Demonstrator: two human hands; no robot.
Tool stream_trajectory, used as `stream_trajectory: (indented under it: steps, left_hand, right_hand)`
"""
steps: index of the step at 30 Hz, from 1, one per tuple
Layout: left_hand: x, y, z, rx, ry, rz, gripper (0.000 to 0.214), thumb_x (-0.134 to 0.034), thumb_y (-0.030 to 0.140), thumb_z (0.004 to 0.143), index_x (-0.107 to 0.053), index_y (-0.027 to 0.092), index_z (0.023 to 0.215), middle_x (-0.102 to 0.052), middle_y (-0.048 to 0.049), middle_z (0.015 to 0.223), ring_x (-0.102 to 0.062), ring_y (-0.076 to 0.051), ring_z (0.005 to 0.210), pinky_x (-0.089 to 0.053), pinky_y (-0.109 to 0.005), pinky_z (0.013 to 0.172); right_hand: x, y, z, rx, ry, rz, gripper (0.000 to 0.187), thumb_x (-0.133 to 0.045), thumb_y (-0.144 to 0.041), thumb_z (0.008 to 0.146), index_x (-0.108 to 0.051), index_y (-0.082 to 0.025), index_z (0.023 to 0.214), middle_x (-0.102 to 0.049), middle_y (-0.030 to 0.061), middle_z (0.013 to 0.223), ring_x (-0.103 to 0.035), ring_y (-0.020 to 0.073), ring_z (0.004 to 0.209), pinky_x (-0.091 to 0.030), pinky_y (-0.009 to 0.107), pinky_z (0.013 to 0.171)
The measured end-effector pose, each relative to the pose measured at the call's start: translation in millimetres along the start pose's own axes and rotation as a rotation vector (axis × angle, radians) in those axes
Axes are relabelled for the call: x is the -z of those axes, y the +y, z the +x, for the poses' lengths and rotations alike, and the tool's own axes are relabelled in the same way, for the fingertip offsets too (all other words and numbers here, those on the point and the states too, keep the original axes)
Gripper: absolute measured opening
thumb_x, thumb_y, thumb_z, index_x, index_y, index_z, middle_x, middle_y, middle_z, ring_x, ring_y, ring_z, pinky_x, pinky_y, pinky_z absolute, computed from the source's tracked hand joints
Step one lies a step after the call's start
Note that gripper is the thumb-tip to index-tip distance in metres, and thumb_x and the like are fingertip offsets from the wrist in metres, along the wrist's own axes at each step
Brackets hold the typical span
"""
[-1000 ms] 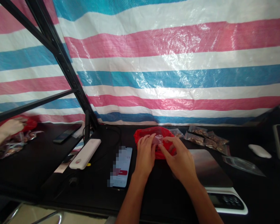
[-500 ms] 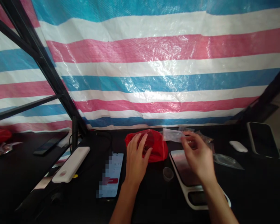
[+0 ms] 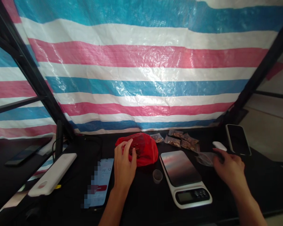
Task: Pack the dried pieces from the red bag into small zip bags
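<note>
My left hand rests at the left side of an open red plastic bag, fingers spread. Small dark brown pieces lie inside the bag, partly hidden by my fingers. Over on the right, my right hand is at the edge of some flat clear plastic bags; its thumb and index finger are apart and the other fingers curl. Between the hands stand a small clear cup and a white digital scale with a bare metal plate.
Several clear sachets of brown pieces lie behind the scale, with one sachet beside the red bag. A lit phone and white power bank lie left. A white mouse and dark-screened phone are at right.
My right hand has moved right from above the scale to the flat clear bags and has let go of a clear sachet. My left hand stays at the red bag. The view has shifted right.
</note>
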State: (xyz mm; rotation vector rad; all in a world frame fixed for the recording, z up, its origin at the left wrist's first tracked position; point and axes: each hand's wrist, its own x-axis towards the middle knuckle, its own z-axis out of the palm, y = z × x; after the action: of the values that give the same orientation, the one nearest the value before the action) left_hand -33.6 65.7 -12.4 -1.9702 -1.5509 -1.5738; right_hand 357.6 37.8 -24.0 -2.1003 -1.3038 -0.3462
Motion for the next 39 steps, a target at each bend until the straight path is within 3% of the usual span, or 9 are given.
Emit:
stream_trajectory:
  steps: [5,7,11,14,23,28,31,35,39]
  left_hand:
    - [1.3,2.4,0.9,0.01,0.029,-0.008,0.032,-0.051,0.019,0.1,-0.059,0.02,0.131,-0.06,-0.0125,0.118,-0.058,-0.028,0.113,-0.051,-0.047,0.099]
    - [2.1,2.2,1.2,0.014,0.03,-0.006,0.032,-0.05,0.018,0.1,-0.059,0.019,0.13,-0.06,-0.0127,0.117,-0.057,-0.028,0.112,-0.051,-0.047,0.098]
    - [3.0,1.5,1.3,0.001,0.03,0.003,0.03,-0.05,0.016,0.099,-0.06,0.018,0.127,-0.061,-0.0118,0.113,-0.058,-0.028,0.108,-0.051,-0.045,0.095]
    - [3.0,1.0,0.9,-0.005,0.035,0.003,0.028,-0.05,0.015,0.098,-0.06,0.019,0.124,-0.06,-0.0113,0.111,-0.058,-0.028,0.107,-0.052,-0.044,0.093]
    - [3.5,1.1,1.0,-0.004,0.053,-0.004,0.027,-0.051,0.011,0.096,-0.063,0.02,0.118,-0.059,-0.0099,0.11,-0.059,-0.026,0.106,-0.052,-0.042,0.092]
    - [4.1,1.6,1.8,0.0,0.078,-0.025,0.026,-0.05,0.01,0.097,-0.063,0.021,0.117,-0.059,-0.0093,0.108,-0.059,-0.026,0.104,-0.052,-0.042,0.092]
    - [4.3,1.8,1.8,-0.002,0.088,-0.03,0.026,-0.049,0.009,0.097,-0.063,0.021,0.116,-0.058,-0.009,0.108,-0.059,-0.025,0.104,-0.053,-0.041,0.091]
    - [6.5,1.7,1.9,-0.01,0.093,-0.034,0.027,-0.049,0.007,0.096,-0.064,0.021,0.114,-0.059,-0.0086,0.106,-0.059,-0.025,0.104,-0.053,-0.04,0.09]
    - [8.4,1.7,1.8,0.021,0.091,-0.026,0.028,-0.049,0.005,0.094,-0.065,0.02,0.111,-0.059,-0.0089,0.106,-0.059,-0.024,0.103,-0.053,-0.04,0.09]
  right_hand:
    - [18.2,-19.2,4.0,0.237,0.136,0.155,0.044,-0.04,-0.028,0.089,-0.071,-0.019,0.118,-0.065,0.0173,0.12,-0.061,0.0341,0.12,-0.042,0.053,0.11]
    - [15.7,-19.5,5.3,0.292,0.042,0.219,0.038,-0.043,-0.032,0.09,-0.073,-0.022,0.11,-0.068,0.0138,0.12,-0.063,0.0319,0.117,-0.047,0.049,0.106]
    - [-6.7,-1.8,3.2,0.224,-0.249,0.169,0.034,-0.047,-0.036,0.087,-0.076,-0.025,0.101,-0.074,0.0099,0.111,-0.07,0.0305,0.103,-0.054,0.045,0.09]
    - [-18.7,13.5,2.2,0.172,-0.316,0.081,0.034,-0.048,-0.035,0.085,-0.077,-0.025,0.098,-0.075,0.0106,0.108,-0.072,0.0305,0.095,-0.055,0.043,0.081]
    - [-16.3,4.3,4.8,0.181,-0.168,0.003,0.036,-0.043,-0.031,0.087,-0.079,-0.028,0.09,-0.075,0.0092,0.114,-0.066,0.0353,0.109,-0.051,0.054,0.088]
    - [-9.9,-15.9,16.6,0.128,-0.006,-0.006,0.039,-0.045,-0.037,0.089,-0.08,-0.025,0.102,-0.073,0.0133,0.121,-0.063,0.0398,0.108,-0.051,0.056,0.086]
    - [-14.7,-26.6,32.5,0.012,-0.029,-0.034,0.038,-0.05,-0.04,0.084,-0.08,-0.025,0.103,-0.077,0.0151,0.101,-0.064,0.0434,0.103,-0.047,0.062,0.086]
    - [-30.5,-32.9,47.9,-0.049,-0.137,-0.053,0.025,-0.06,-0.04,0.072,-0.079,-0.025,0.076,-0.069,0.0131,0.062,-0.067,0.043,0.083,-0.045,0.063,0.079]
    - [-33.5,-40.3,47.5,-0.048,-0.169,-0.006,0.02,-0.062,-0.035,0.072,-0.078,-0.024,0.077,-0.072,0.0147,0.067,-0.069,0.0414,0.08,-0.041,0.06,0.081]
